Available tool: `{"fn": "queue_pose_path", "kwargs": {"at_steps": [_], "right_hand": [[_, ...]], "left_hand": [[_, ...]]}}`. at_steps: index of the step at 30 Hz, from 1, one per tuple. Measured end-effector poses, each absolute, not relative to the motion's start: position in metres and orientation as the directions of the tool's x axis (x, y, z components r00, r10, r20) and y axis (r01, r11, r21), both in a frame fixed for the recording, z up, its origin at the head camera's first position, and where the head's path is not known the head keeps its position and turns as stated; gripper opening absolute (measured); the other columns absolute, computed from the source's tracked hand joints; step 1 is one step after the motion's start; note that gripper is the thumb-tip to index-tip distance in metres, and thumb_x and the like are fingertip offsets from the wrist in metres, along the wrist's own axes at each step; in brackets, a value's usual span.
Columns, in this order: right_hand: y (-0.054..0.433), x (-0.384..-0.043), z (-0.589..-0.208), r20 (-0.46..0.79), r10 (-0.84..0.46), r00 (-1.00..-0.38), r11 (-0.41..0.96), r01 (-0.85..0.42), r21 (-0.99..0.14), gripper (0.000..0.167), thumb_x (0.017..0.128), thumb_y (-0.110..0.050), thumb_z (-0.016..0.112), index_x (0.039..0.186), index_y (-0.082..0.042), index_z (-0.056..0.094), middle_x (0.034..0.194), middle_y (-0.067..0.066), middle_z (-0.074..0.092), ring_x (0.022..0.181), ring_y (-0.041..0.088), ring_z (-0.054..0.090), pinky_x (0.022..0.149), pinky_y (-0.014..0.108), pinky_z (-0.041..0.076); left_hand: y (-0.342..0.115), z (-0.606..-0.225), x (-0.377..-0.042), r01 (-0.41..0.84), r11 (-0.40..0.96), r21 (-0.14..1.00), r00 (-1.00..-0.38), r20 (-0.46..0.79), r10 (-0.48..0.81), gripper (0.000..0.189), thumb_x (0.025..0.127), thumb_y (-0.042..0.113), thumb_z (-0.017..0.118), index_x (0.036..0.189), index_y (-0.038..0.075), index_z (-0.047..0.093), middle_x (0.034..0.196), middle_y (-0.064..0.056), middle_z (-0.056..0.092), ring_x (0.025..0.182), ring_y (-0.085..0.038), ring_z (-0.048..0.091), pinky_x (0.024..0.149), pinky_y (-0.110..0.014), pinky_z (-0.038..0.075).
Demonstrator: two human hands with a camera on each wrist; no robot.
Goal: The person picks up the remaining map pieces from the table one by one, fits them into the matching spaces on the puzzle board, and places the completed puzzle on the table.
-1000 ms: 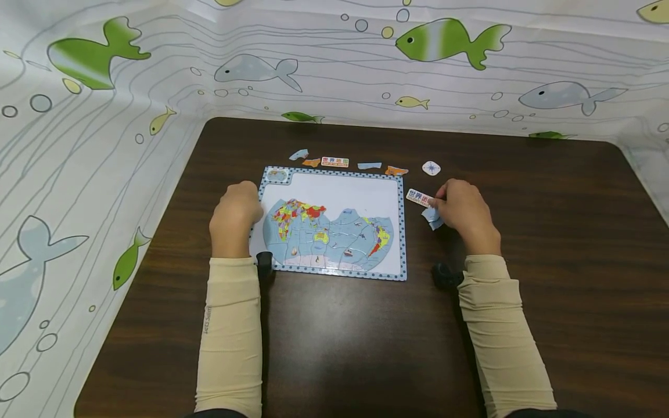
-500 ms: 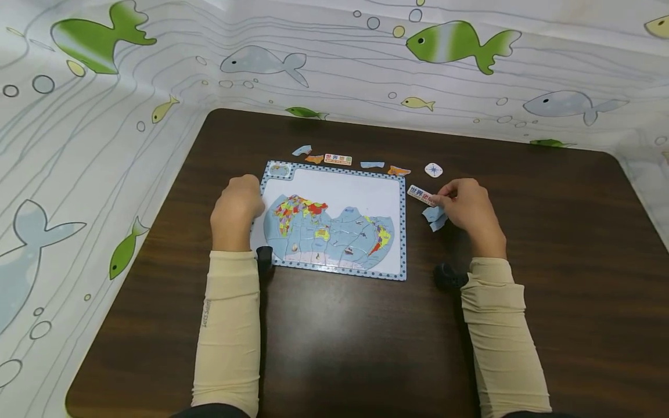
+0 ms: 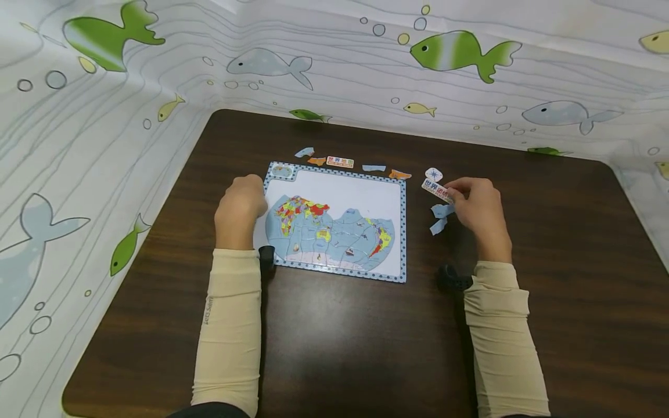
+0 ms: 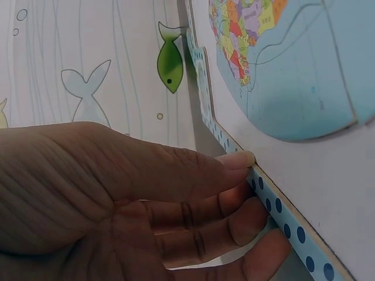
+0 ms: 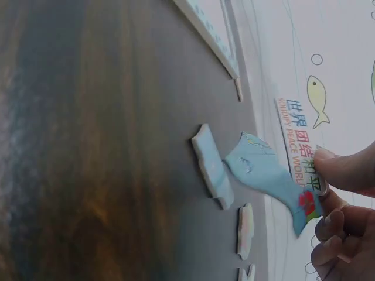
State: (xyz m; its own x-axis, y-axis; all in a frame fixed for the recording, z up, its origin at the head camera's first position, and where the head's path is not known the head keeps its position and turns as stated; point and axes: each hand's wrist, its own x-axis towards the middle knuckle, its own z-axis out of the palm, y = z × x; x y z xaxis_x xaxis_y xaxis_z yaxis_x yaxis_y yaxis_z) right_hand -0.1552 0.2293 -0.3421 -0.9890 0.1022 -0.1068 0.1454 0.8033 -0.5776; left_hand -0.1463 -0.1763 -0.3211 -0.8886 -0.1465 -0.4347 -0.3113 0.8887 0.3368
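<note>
My left hand [image 3: 240, 210] grips the left edge of a white puzzle board [image 3: 345, 188] with a dotted blue border. In the left wrist view the thumb lies on the border's inner rim, with the fingers at its outer side. A partly assembled world map [image 3: 308, 241] covers the board's lower part. Right of the board, my right hand [image 3: 478, 209] pinches a white label piece [image 5: 297, 143] with coloured lettering between thumb and finger. Blue puzzle pieces [image 3: 441, 211] lie beneath that hand; one comes close to its fingers, and I cannot tell whether they touch it.
Behind the board lie another lettered label piece [image 3: 340, 162], blue and orange map pieces [image 3: 399, 175] and a round-cornered compass piece [image 3: 434, 174]. They rest on a dark brown table [image 3: 345, 348]. A white fish-patterned sheet [image 3: 360, 52] stands along the table's back and left.
My right hand has shifted slightly right with the label piece, bringing it near the compass piece. The blue pieces beneath have also shifted right and spread. The left hand keeps its place on the board.
</note>
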Motion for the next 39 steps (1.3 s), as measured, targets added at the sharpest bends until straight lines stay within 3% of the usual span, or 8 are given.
{"fn": "queue_pose_path", "kwargs": {"at_steps": [7, 15, 27, 34, 39], "right_hand": [[0.223, -0.151, -0.334, -0.074, 0.106, -0.992, 0.806, 0.129, -0.578, 0.034, 0.112, -0.02, 0.056, 0.134, 0.001, 0.071, 0.128, 0.027, 0.066, 0.099, 0.036, 0.058, 0.068, 0.032, 0.047], [0.21, -0.148, -0.324, -0.083, 0.09, -0.993, 0.805, 0.121, -0.58, 0.032, 0.112, -0.017, 0.056, 0.134, 0.0, 0.07, 0.133, 0.027, 0.065, 0.102, 0.037, 0.059, 0.071, 0.031, 0.049], [0.187, -0.147, -0.319, -0.037, 0.053, -0.998, 0.797, 0.064, -0.6, 0.028, 0.111, -0.013, 0.057, 0.13, 0.0, 0.072, 0.124, 0.025, 0.068, 0.1, 0.036, 0.059, 0.076, 0.037, 0.051], [0.165, -0.151, -0.33, -0.048, 0.005, -0.999, 0.797, 0.033, -0.604, 0.026, 0.111, -0.013, 0.059, 0.127, 0.0, 0.073, 0.118, 0.023, 0.069, 0.095, 0.033, 0.059, 0.077, 0.037, 0.051], [0.154, -0.156, -0.333, -0.056, -0.046, -0.997, 0.808, -0.004, -0.589, 0.027, 0.111, -0.014, 0.059, 0.127, 0.002, 0.073, 0.121, 0.023, 0.07, 0.099, 0.034, 0.061, 0.082, 0.041, 0.053]], "left_hand": [[-0.177, -0.321, -0.146, -0.304, 0.89, 0.339, -0.888, -0.438, -0.137, 0.036, 0.101, 0.0, 0.055, 0.135, -0.012, 0.061, 0.106, -0.026, 0.062, 0.082, -0.031, 0.058, 0.06, -0.034, 0.049], [-0.177, -0.316, -0.144, -0.305, 0.885, 0.352, -0.894, -0.426, -0.138, 0.034, 0.101, 0.0, 0.057, 0.132, -0.012, 0.063, 0.102, -0.025, 0.062, 0.078, -0.03, 0.058, 0.057, -0.032, 0.047], [-0.184, -0.313, -0.142, -0.311, 0.881, 0.358, -0.894, -0.425, -0.143, 0.034, 0.101, 0.0, 0.057, 0.133, -0.012, 0.062, 0.106, -0.026, 0.062, 0.08, -0.031, 0.058, 0.059, -0.033, 0.048], [-0.182, -0.312, -0.143, -0.303, 0.884, 0.355, -0.892, -0.433, -0.132, 0.037, 0.103, 0.0, 0.056, 0.138, -0.01, 0.06, 0.117, -0.028, 0.063, 0.089, -0.034, 0.06, 0.064, -0.035, 0.051], [-0.18, -0.312, -0.142, -0.308, 0.881, 0.359, -0.882, -0.455, -0.123, 0.038, 0.104, 0.0, 0.054, 0.14, -0.01, 0.059, 0.118, -0.027, 0.063, 0.089, -0.034, 0.06, 0.064, -0.035, 0.05]]}}
